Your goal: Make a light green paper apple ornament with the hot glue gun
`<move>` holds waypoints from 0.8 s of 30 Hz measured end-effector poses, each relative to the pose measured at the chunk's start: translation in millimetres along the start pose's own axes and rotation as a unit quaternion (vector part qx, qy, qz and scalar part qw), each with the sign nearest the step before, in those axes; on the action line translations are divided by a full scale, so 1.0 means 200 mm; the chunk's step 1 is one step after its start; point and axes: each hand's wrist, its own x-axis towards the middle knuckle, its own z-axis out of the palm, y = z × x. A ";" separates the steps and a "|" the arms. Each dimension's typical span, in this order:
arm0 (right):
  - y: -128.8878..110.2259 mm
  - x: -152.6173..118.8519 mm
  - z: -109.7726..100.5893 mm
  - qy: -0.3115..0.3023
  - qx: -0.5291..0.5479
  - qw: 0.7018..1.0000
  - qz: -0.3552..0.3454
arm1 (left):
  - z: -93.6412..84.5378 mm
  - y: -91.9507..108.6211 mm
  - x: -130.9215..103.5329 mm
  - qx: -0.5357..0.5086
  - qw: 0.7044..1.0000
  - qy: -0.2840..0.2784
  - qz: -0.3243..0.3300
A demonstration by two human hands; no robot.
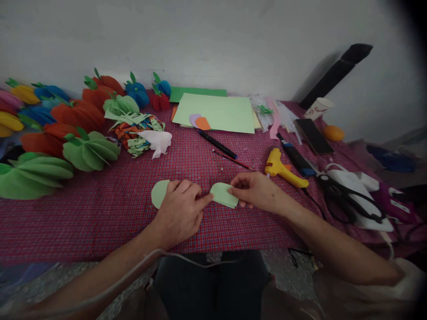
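Note:
My right hand (255,191) pinches the right end of a small pale green paper piece (223,194), which looks folded or stacked. The index finger of my left hand (183,209) reaches to the left edge of that piece. Under the curled fingers of the same hand lies another pale green rounded paper (159,194), partly hidden. Both papers are low over the red checked cloth (133,226). Beyond them lie a black marker (218,144) and a thin pencil (233,160).
Folded paper pumpkins (90,151) crowd the left side, beside paper scraps (140,133). Green sheets (216,111) lie at the back. On the right are a yellow glue gun (283,169), scissors (347,195), a phone (314,135), a paper cup (318,108) and an orange fruit (333,133).

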 end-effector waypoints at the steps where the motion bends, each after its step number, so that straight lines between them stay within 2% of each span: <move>1: 0.00 0.00 0.00 -0.001 -0.001 1.000 -0.003 | 0.00 0.00 0.00 0.000 1.000 0.000 0.001; 13: 0.03 -0.01 0.02 0.005 -0.055 0.998 -0.007 | 0.00 0.01 0.01 0.014 1.000 0.000 0.001; 19: 0.03 -0.01 0.02 0.030 -0.109 0.993 -0.039 | 0.00 0.02 0.01 0.024 1.000 -0.005 0.002; 24: 0.02 -0.01 0.02 0.073 -0.180 0.977 -0.084 | 0.00 0.02 0.01 0.029 1.000 -0.004 0.004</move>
